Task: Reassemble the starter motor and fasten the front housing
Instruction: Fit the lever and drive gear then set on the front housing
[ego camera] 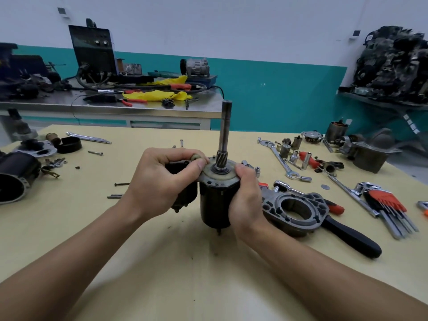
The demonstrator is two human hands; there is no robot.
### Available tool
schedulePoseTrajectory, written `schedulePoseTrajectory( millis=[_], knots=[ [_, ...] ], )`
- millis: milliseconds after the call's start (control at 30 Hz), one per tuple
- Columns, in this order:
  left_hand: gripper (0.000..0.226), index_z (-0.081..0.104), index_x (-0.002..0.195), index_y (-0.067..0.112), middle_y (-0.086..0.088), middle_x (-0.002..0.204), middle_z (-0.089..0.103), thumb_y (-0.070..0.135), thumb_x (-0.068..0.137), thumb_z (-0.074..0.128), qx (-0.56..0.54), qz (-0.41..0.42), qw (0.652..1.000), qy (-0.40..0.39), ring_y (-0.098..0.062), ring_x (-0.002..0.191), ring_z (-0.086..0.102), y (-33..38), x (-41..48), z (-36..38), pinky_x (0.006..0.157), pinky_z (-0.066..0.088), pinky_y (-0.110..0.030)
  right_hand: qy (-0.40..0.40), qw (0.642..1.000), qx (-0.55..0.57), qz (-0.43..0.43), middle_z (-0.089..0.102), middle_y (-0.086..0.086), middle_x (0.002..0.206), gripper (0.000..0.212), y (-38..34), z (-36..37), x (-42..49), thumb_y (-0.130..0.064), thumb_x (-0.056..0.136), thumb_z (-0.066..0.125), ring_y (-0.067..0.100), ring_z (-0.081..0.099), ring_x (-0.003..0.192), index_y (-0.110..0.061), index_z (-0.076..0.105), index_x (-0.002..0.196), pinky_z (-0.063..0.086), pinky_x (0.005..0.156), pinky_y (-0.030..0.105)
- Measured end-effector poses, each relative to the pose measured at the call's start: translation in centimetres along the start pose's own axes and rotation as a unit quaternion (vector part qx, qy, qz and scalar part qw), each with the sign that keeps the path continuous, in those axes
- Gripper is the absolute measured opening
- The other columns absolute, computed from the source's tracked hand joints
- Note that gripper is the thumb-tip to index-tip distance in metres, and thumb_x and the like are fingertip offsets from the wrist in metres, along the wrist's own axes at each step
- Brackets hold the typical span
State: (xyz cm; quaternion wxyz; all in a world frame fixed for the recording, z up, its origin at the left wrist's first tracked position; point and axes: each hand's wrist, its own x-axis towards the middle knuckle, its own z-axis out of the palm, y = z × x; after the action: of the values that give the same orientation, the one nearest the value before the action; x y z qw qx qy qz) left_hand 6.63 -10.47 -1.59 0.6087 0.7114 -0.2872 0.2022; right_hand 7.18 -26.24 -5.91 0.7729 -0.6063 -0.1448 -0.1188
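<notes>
Head view: my left hand (pixel 162 179) pinches a small piece (pixel 196 157) atop the motor (pixel 214 205); my right hand (pixel 245 195) wraps its body, likely heavy and rigid, best held there.

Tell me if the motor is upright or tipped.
Upright: the motor stands with its shaft pointing straight up, black body below, gripped by the left hand and right hand.

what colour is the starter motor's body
Black; the starter motor body shows best in head view.
</notes>
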Motion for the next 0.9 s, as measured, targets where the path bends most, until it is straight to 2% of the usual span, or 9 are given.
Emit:
schedulePoseTrajectory(
  millis=[67, 133, 267, 433, 533, 633, 700, 800, 900],
  knots=[
    [0.015, 0.077, 0.082, 0.014, -0.016, 0.080, 0.071, 0.013, 0.090, 0.064, 0.001, -0.003, 1.000, 0.004, -0.046, 0.067, 0.064, 0.0, -0.3, 0.2, 0.043, 0.050, -0.056, 0.002, 1.000, 0.012, 0.000, 0.065, 0.029, 0.090, 0.060, -0.2, 0.1, -0.1, -0.056, 0.082, 0.039, 0.031, 0.058, 0.084, -0.002, 0.065, 0.087, 0.046, 0.077, 0.046],
    [0.010, 0.078, 0.084, 0.016, -0.006, 0.086, 0.075, 0.017, 0.088, 0.068, 0.009, -0.011, 1.000, -0.014, -0.033, 0.078, 0.070, 0.1, -0.1, 0.2, 0.061, 0.057, -0.053, 0.011, 0.999, 0.035, 0.004, 0.066, 0.029, 0.092, 0.061, -0.4, 0.1, -0.2, -0.056, 0.082, 0.041, 0.034, 0.058, 0.085, -0.002, 0.068, 0.087, 0.047, 0.079, 0.048],
    [0.028, 0.076, 0.101, 0.030, 0.004, 0.101, 0.076, 0.046, 0.080, 0.069, 0.025, -0.050, 0.994, -0.092, -0.018, 0.098, 0.071, 0.6, 1.1, -1.1, 0.077, 0.058, -0.026, 0.034, 0.999, 0.012, 0.003, 0.060, 0.041, 0.097, 0.076, -0.4, 0.1, -0.3, -0.058, 0.079, 0.042, 0.054, 0.053, 0.089, 0.014, 0.061, 0.093, 0.045, 0.085, 0.063],
    [0.068, 0.059, 0.130, 0.036, 0.013, 0.120, 0.068, 0.053, 0.067, 0.077, 0.091, -0.022, 0.992, -0.086, -0.016, 0.107, 0.067, 0.2, 0.3, -1.2, 0.085, 0.055, -0.023, 0.011, 1.000, 0.014, 0.009, 0.069, 0.025, 0.093, 0.061, -0.2, -0.1, -0.2, -0.057, 0.081, 0.042, 0.034, 0.061, 0.087, -0.002, 0.069, 0.087, 0.049, 0.081, 0.052],
    [0.066, 0.062, 0.125, 0.025, 0.005, 0.112, 0.072, 0.045, 0.064, 0.080, 0.029, -0.018, 0.999, -0.021, -0.018, 0.103, 0.069, -0.7, -0.4, -0.1, 0.084, 0.055, -0.025, -0.010, 0.999, 0.042, 0.023, 0.074, 0.016, 0.095, 0.054, -0.2, -0.4, -0.1, -0.057, 0.081, 0.043, 0.026, 0.066, 0.088, -0.015, 0.076, 0.089, 0.053, 0.079, 0.040],
    [0.067, 0.068, 0.117, 0.022, 0.002, 0.112, 0.074, 0.054, 0.060, 0.085, -0.017, -0.052, 0.998, -0.032, -0.020, 0.100, 0.071, -0.6, -0.5, 0.1, 0.078, 0.059, -0.032, -0.027, 0.998, 0.054, 0.029, 0.074, 0.019, 0.103, 0.057, -0.2, -0.9, -0.2, -0.058, 0.084, 0.041, 0.032, 0.067, 0.098, -0.016, 0.077, 0.096, 0.052, 0.088, 0.048],
    [0.069, 0.068, 0.118, 0.024, 0.007, 0.115, 0.074, 0.056, 0.060, 0.085, -0.002, -0.065, 0.997, -0.052, -0.016, 0.107, 0.070, -0.5, -0.1, -0.2, 0.085, 0.057, -0.027, -0.061, 0.996, 0.047, 0.037, 0.075, 0.015, 0.105, 0.055, -0.6, -1.2, -0.2, -0.054, 0.088, 0.039, 0.031, 0.068, 0.101, -0.017, 0.078, 0.099, 0.053, 0.089, 0.045],
    [0.061, 0.068, 0.119, 0.023, 0.009, 0.115, 0.074, 0.046, 0.063, 0.082, -0.004, -0.068, 0.995, -0.068, -0.012, 0.108, 0.070, -0.2, 0.2, -0.4, 0.086, 0.054, -0.019, -0.041, 0.998, -0.052, 0.014, 0.074, 0.013, 0.106, 0.046, -2.5, -2.2, 0.5, -0.042, 0.090, 0.043, 0.028, 0.068, 0.102, -0.012, 0.074, 0.104, 0.054, 0.088, 0.044],
    [0.057, 0.069, 0.118, 0.025, 0.009, 0.114, 0.074, 0.045, 0.066, 0.081, 0.001, -0.069, 0.995, -0.076, -0.017, 0.102, 0.071, 0.1, 0.0, -0.3, 0.082, 0.059, -0.028, 0.006, 0.968, -0.227, -0.103, 0.070, -0.001, 0.095, 0.043, -5.8, -3.3, 1.5, -0.054, 0.087, 0.051, 0.021, 0.065, 0.094, -0.020, 0.070, 0.104, 0.054, 0.079, 0.037]
  ],
)
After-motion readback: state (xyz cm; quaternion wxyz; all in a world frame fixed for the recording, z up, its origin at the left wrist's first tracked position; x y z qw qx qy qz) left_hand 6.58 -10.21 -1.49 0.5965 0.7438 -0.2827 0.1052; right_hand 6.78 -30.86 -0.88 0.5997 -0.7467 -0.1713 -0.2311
